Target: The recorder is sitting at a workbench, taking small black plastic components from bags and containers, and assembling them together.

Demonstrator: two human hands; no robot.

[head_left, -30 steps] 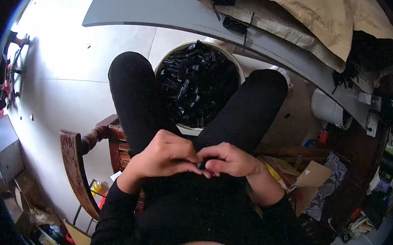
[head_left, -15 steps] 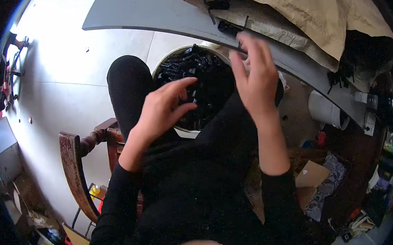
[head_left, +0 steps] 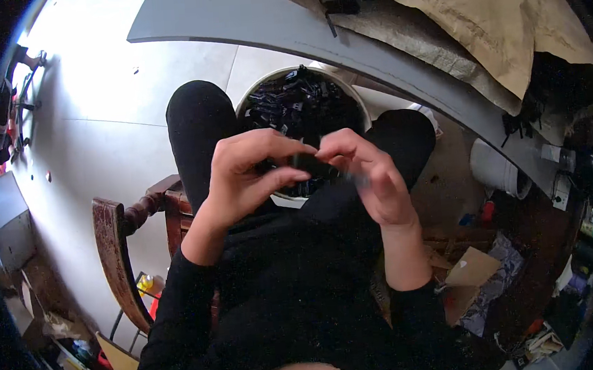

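Note:
Both my hands meet in front of me, over the near part of a round pale tub (head_left: 365,104) filled with shiny black pieces (head_left: 280,103). My left hand (head_left: 244,168) is curled, its thumb and forefinger bent toward each other around a dark gap; whatever lies between them blends into the black behind. My right hand (head_left: 371,173) has its forefinger and thumb drawn together at the left fingertips, partly smeared by motion. A small blurred greyish patch shows beside its palm. What the right fingers grip is too dark to make out.
A grey tabletop (head_left: 243,17) crosses beyond the tub, with brown paper sacking (head_left: 464,22) on it. At my left stands a worn wooden chair (head_left: 112,260). A white bucket (head_left: 491,168) lies to the right, near cardboard (head_left: 474,269) on the floor.
My right hand has come from the tabletop's edge down and left to meet my left hand. A black piece with a thin stick no longer shows at that edge. My left hand shifted slightly.

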